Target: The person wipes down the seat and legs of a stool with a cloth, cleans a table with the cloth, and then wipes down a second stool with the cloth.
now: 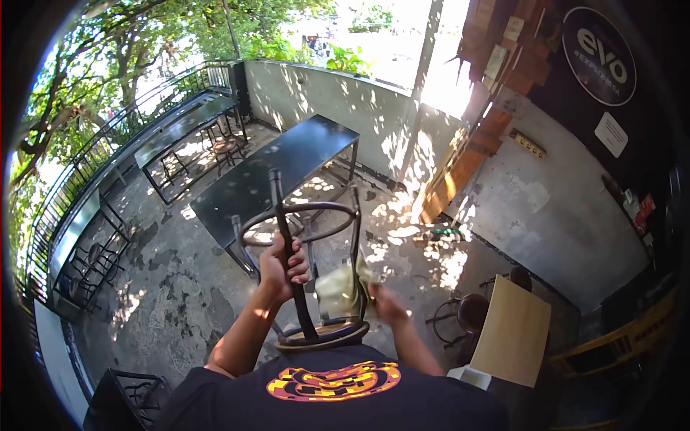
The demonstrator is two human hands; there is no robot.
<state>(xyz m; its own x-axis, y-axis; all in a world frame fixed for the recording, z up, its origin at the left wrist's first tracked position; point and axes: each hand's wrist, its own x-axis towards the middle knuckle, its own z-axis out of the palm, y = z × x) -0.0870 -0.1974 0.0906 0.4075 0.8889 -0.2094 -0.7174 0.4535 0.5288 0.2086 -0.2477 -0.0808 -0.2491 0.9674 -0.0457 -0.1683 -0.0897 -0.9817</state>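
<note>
A dark metal stool point(333, 207) is held upside down in front of my chest, its legs pointing up and its round seat point(323, 335) at the bottom. My left hand point(284, 266) is wrapped around one of its legs, below the ring brace. On the stool's right side, my right hand point(388, 303) grips a pale cloth point(338, 291) against another leg. That hand and the cloth are somewhat blurred, and its fingers are partly hidden.
Ahead stands a long black table point(280, 165). Another table point(188, 128) with stools point(227, 147) lies along the railing at left. At right are a light wooden table point(512, 330) and a round-seated stool point(472, 312). A low concrete wall point(327, 97) borders the far side.
</note>
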